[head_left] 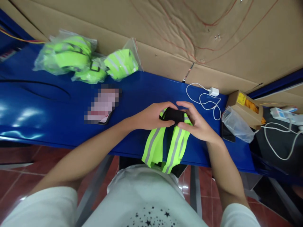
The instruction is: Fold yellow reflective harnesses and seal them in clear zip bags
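Left hand (pixel 151 118) and right hand (pixel 197 124) clamped together on the black end of a neon-yellow reflective vest (pixel 165 145), held between both palms, striped straps hanging over the near edge of the blue desk (pixel 47 104), bagged vests (pixel 82 61) well apart at far left.

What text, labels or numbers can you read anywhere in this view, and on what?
None can be read.
Yellow label on the cardboard box: print too small and blurred.
Phone on the blue table: pixelated, nothing readable.
Reflective vest in the left hand and right hand: no text shows.
Bagged vests: no text shows.
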Tool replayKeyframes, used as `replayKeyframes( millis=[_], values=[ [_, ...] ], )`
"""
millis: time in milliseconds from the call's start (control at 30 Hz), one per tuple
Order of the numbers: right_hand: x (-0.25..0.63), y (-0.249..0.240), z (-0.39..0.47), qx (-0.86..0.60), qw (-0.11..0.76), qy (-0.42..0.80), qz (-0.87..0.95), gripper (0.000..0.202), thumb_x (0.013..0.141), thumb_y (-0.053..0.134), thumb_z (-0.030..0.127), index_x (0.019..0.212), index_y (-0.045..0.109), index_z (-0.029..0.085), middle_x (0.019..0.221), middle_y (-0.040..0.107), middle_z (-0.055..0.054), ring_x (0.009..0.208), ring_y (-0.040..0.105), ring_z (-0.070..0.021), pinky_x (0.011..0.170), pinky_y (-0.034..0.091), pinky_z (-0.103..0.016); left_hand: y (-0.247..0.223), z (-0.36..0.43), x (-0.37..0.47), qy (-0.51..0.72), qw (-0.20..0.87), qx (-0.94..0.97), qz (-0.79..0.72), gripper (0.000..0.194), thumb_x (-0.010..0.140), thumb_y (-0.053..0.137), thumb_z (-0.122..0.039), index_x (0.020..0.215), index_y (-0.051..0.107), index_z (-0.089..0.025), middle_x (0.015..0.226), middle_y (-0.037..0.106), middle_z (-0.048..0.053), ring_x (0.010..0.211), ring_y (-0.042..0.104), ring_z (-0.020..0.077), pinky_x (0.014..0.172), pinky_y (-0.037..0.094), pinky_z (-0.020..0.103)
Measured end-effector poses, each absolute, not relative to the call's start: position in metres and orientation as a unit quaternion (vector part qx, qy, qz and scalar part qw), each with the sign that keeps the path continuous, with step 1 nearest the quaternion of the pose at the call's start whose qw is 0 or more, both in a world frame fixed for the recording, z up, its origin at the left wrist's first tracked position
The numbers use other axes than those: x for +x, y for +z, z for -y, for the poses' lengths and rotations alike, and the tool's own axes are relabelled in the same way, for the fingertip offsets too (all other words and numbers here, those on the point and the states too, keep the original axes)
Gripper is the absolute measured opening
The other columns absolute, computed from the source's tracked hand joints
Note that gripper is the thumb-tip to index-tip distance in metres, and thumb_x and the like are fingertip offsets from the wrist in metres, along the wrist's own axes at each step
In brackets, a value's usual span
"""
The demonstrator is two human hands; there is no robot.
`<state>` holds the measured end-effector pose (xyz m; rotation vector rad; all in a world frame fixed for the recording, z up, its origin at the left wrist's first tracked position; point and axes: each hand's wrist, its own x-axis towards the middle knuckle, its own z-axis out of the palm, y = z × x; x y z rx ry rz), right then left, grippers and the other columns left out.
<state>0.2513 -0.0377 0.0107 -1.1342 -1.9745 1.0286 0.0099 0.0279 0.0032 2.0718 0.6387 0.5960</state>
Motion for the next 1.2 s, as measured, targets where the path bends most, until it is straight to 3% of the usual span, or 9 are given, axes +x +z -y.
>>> replayKeyframes(
  millis=[67, 167, 333, 500, 667, 767, 867, 1067, 1200],
  values=[
    [0.250, 0.007, 0.037, -0.462, 0.320, 0.355, 0.747, 0.060, 0.096, 0.071, 0.044, 0.150, 0.048, 0.031, 0.150, 0.053, -0.010, 0.119, 0.066, -0.0239, 0.107, 0.054, -0.044, 0.000, -0.031, 0.010, 0.237, 0.443, 0.828, -0.250, 0.041, 0.089, 0.070, -0.035, 0.126, 0.065, -0.020, 0.124, 0.074, 0.004, 0.114, 0.069, 0.0221, 0.099, 0.049, 0.031],
    [0.247, 0.006, 0.038, -0.469, 0.291, 0.276, 0.787, 0.055, 0.094, 0.074, 0.044, 0.142, 0.056, 0.026, 0.137, 0.063, -0.010, 0.121, 0.065, -0.0254, 0.106, 0.053, -0.043, -0.004, -0.035, 0.011, 0.242, 0.469, 0.812, -0.248, 0.037, 0.088, 0.069, -0.033, 0.123, 0.068, -0.019, 0.122, 0.075, 0.005, 0.113, 0.069, 0.0219, 0.100, 0.049, 0.033],
    [0.238, 0.008, 0.046, -0.519, 0.181, 0.226, 0.804, 0.079, 0.088, 0.077, 0.051, 0.155, 0.044, 0.022, 0.141, 0.061, -0.015, 0.129, 0.062, -0.0337, 0.104, 0.053, -0.047, -0.003, -0.035, 0.010, 0.253, 0.444, 0.817, -0.267, 0.038, 0.085, 0.070, -0.028, 0.122, 0.067, -0.020, 0.122, 0.074, 0.004, 0.115, 0.069, 0.0216, 0.102, 0.050, 0.034],
    [0.223, 0.004, 0.051, -0.557, 0.086, 0.194, 0.803, 0.058, 0.090, 0.070, 0.034, 0.142, 0.053, 0.017, 0.127, 0.066, -0.015, 0.113, 0.068, -0.0342, 0.092, 0.055, -0.045, 0.002, -0.032, 0.013, 0.114, 0.293, 0.906, -0.284, 0.033, 0.085, 0.071, -0.021, 0.117, 0.067, -0.016, 0.116, 0.075, 0.009, 0.108, 0.072, 0.0268, 0.093, 0.053, 0.036],
    [0.197, -0.002, 0.057, -0.602, 0.040, 0.080, 0.793, 0.073, 0.092, 0.069, 0.036, 0.154, 0.041, 0.009, 0.137, 0.061, -0.022, 0.120, 0.064, -0.0412, 0.098, 0.052, -0.055, 0.008, -0.022, 0.019, 0.008, 0.114, 0.949, -0.294, 0.029, 0.096, 0.062, -0.025, 0.120, 0.069, -0.009, 0.111, 0.074, 0.017, 0.099, 0.075, 0.0319, 0.080, 0.054, 0.038],
    [0.194, -0.006, 0.057, -0.616, 0.046, 0.056, 0.784, 0.063, 0.094, 0.061, 0.027, 0.150, 0.045, 0.003, 0.134, 0.061, -0.025, 0.118, 0.064, -0.0406, 0.097, 0.054, -0.055, 0.012, -0.017, 0.015, -0.016, 0.071, 0.948, -0.309, 0.027, 0.099, 0.059, -0.029, 0.112, 0.072, -0.010, 0.105, 0.075, 0.016, 0.095, 0.076, 0.0320, 0.076, 0.054, 0.037],
    [0.220, 0.001, 0.053, -0.635, 0.106, 0.080, 0.761, 0.053, 0.089, 0.057, 0.020, 0.138, 0.055, 0.001, 0.130, 0.062, -0.027, 0.114, 0.065, -0.0378, 0.098, 0.055, -0.053, 0.016, -0.019, -0.002, 0.043, 0.089, 0.928, -0.358, 0.023, 0.094, 0.063, -0.030, 0.104, 0.074, -0.013, 0.103, 0.077, 0.013, 0.094, 0.075, 0.0306, 0.080, 0.056, 0.037],
    [0.331, 0.049, 0.054, -0.657, 0.414, 0.197, 0.599, 0.046, 0.085, 0.053, 0.022, 0.129, 0.067, 0.022, 0.133, 0.071, -0.011, 0.114, 0.069, -0.0263, 0.105, 0.051, -0.049, 0.040, -0.050, -0.060, 0.512, 0.295, 0.718, -0.368, 0.039, 0.093, 0.070, -0.048, 0.122, 0.072, -0.021, 0.116, 0.078, 0.005, 0.099, 0.072, 0.0200, 0.090, 0.058, 0.034],
    [0.387, 0.081, 0.071, -0.625, 0.606, 0.209, 0.446, 0.048, 0.093, 0.061, 0.042, 0.137, 0.067, 0.025, 0.138, 0.069, -0.014, 0.108, 0.074, -0.0292, 0.097, 0.055, -0.052, 0.072, -0.059, -0.094, 0.656, 0.436, 0.518, -0.334, 0.054, 0.092, 0.072, -0.058, 0.134, 0.066, -0.024, 0.106, 0.080, 0.001, 0.098, 0.074, 0.0214, 0.094, 0.060, 0.042]
  ],
)
